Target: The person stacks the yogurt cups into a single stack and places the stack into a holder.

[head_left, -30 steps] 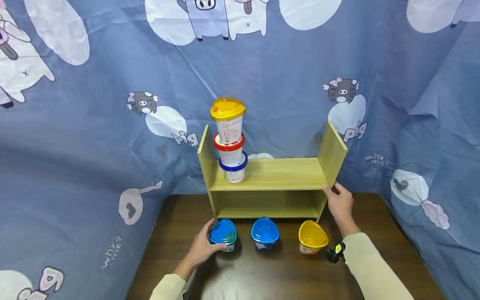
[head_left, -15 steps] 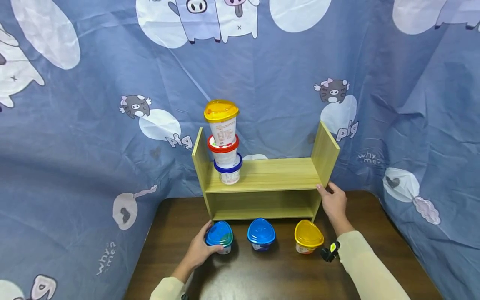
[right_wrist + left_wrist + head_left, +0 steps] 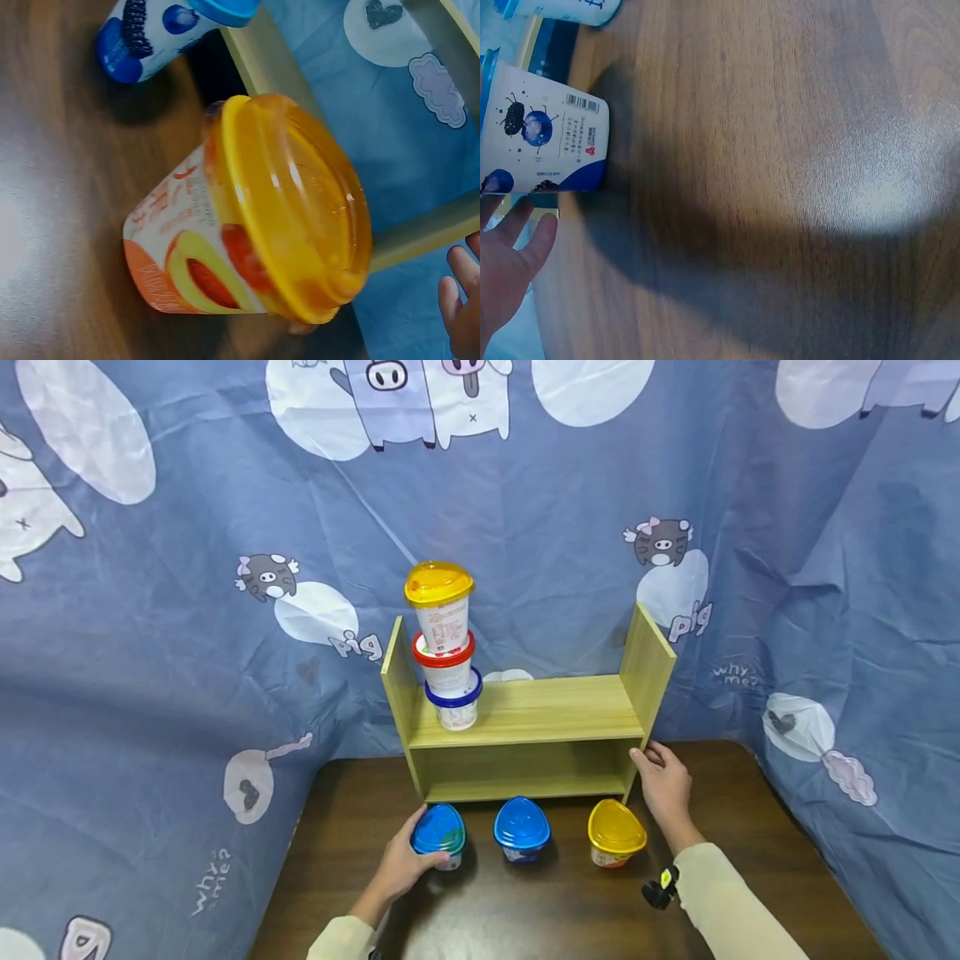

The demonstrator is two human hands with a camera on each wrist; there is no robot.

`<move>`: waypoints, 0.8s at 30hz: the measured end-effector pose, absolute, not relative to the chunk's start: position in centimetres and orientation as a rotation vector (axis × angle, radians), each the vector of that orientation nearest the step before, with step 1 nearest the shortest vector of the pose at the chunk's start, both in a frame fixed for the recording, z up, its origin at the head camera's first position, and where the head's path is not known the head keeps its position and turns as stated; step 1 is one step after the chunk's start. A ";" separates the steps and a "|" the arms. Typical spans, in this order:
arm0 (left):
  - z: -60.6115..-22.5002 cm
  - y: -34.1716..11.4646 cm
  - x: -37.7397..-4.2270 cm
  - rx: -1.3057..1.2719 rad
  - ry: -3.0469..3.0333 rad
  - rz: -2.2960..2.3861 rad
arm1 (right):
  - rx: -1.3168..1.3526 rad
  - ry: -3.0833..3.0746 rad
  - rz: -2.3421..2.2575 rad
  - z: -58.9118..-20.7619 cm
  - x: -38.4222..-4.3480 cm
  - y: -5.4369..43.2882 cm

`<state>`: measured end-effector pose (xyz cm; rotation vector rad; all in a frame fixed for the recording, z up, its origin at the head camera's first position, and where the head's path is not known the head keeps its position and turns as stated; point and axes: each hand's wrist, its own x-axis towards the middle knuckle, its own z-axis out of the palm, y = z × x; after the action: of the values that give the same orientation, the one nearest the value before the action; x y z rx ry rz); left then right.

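My left hand (image 3: 401,864) holds a blue-lidded yogurt cup (image 3: 439,835) on the table, thumb at its front and fingers along its left side. In the left wrist view that cup (image 3: 547,131) shows printed berries and a barcode. My right hand (image 3: 666,781) grips the right side panel of a light wooden shelf (image 3: 555,710), thumb at the front edge, fingers on the outer face. Another blue-lidded cup (image 3: 522,831) and a yellow-lidded cup (image 3: 617,833) stand in front of the shelf. The right wrist view shows peach pictures on the yellow-lidded cup (image 3: 202,247).
On the upper board, at the left, stands a stack: a blue-rimmed tub (image 3: 457,714), a red-rimmed tub (image 3: 447,675) and a yellow-lidded cup (image 3: 444,618) on top. A blue printed curtain (image 3: 555,527) hangs behind the dark wooden table (image 3: 525,910).
My right hand has slid a little lower along the shelf's side panel. The whole scene has shifted slightly left in view. My left hand stays at its cup.
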<state>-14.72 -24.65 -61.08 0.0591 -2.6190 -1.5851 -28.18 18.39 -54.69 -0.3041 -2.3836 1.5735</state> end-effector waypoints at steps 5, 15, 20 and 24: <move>-61.4 -24.6 -14.9 0.088 -2.608 -1.622 | -0.289 -2.377 1.570 -55.2 -27.3 18.0; -61.9 -24.5 -14.6 0.115 -2.571 -1.667 | -0.276 -2.397 1.446 -56.7 -25.5 16.6; -61.9 -24.5 -14.5 0.119 -2.551 -1.678 | -0.187 -2.440 1.429 -56.9 -25.4 16.0; -61.9 -24.6 -14.6 0.130 -2.553 -1.681 | -0.151 -2.435 1.429 -56.9 -25.5 15.7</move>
<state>-14.59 -24.60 -61.95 0.1297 -2.5529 -1.6807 -25.46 15.67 -56.88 -0.1509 -2.4353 1.4287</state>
